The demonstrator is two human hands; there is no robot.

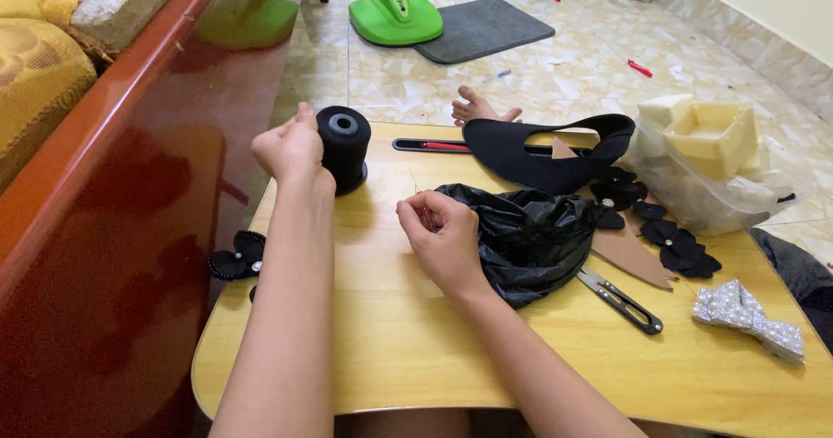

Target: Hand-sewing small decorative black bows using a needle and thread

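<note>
My left hand (pixel 291 149) is closed beside a spool of black thread (pixel 344 146) standing at the far left of the low wooden table (pixel 399 343), fingers touching its side. My right hand (pixel 441 230) is pinched shut in the table's middle, holding what looks like a thin needle or thread; it is too small to be sure. Right of that hand lies a crumpled black plastic bag (pixel 529 234). Behind the bag lies a black shoe upper (pixel 542 152).
Thread snips (pixel 620 299), brown cardboard pieces (pixel 629 251), black fabric flowers (pixel 677 247), a rhinestone bow (pixel 751 317) and a clear bag of cream foam blocks (pixel 707 156) sit at right. A red wooden bed frame (pixel 104 230) borders the left. A bare foot (pixel 479 108) shows beyond the table.
</note>
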